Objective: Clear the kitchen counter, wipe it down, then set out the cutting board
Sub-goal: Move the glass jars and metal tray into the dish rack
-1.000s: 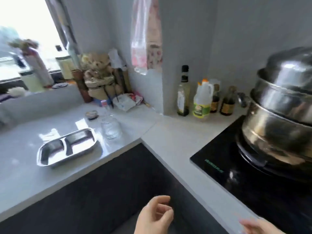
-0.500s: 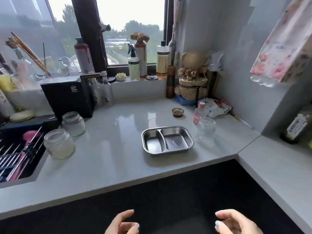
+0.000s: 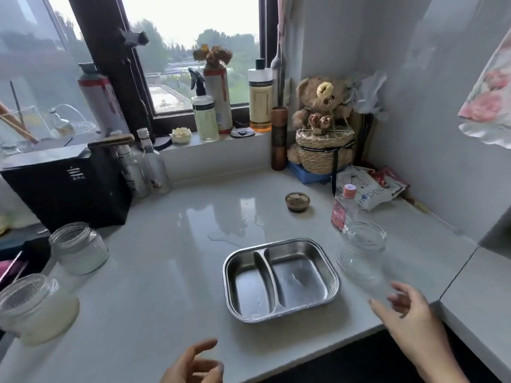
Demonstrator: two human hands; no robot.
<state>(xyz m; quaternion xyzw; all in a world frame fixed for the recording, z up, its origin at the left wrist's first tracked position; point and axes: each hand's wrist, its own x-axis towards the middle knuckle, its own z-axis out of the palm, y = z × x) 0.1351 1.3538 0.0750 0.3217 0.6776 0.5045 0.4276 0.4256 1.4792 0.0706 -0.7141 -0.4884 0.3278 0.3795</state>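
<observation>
Both hands are empty, fingers loosely spread: right hand at lower right near the glass jar, likely to clear it; left hand at the bottom edge. Steel tray sits mid-frame on the uncleared counter; no cutting board shows.

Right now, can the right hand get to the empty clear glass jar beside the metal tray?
Probably yes: the right hand hovers open just short of the empty clear glass jar, with nothing between them.
</observation>
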